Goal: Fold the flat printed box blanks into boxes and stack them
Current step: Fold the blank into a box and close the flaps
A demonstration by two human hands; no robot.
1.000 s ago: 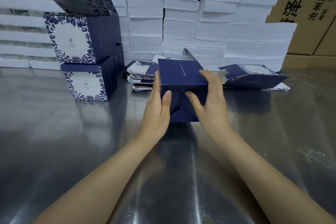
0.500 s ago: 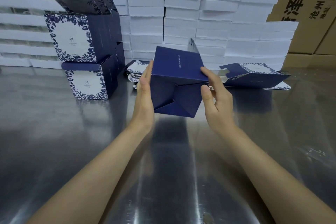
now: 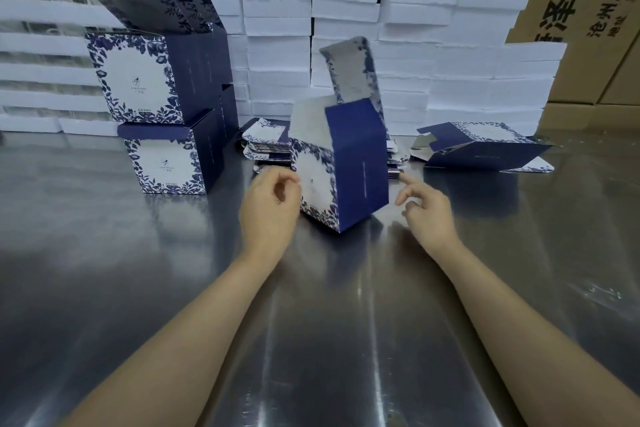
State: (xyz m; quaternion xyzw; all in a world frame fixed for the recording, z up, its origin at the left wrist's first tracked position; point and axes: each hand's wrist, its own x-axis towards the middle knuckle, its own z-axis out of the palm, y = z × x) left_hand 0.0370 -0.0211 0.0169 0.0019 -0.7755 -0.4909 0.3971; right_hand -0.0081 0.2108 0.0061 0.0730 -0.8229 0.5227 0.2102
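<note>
Box is up on the bench, right btwn the two hands, corner edge toward me: white floral face on the left-hand side, plain navy face on the right-hand side. It's a bit blurred and looks tipped; can't tell if the base sits flat. Lid flap sticks straight up, top open.

Left hand: fingers loosely curled, holding nothing I can see. Tips sit right at the floral face; touching or not, can't tell.

Right hand: fingers relaxed and spread, index pointing up toward the navy face, just apart from it, nothing held.

Just past the left fingers, behind the box, lies a low pile of flat blanks. Well out to the left of the left fingers is the stack of done boxes, approx two high, top ones with lids raised. Out to the right of the right fingers, a half-opened blank lies on its side on the bench.

Back of it all, white slabs stacked in columns like a wall, and brown cartons w/ black print behind those at the right.
</note>
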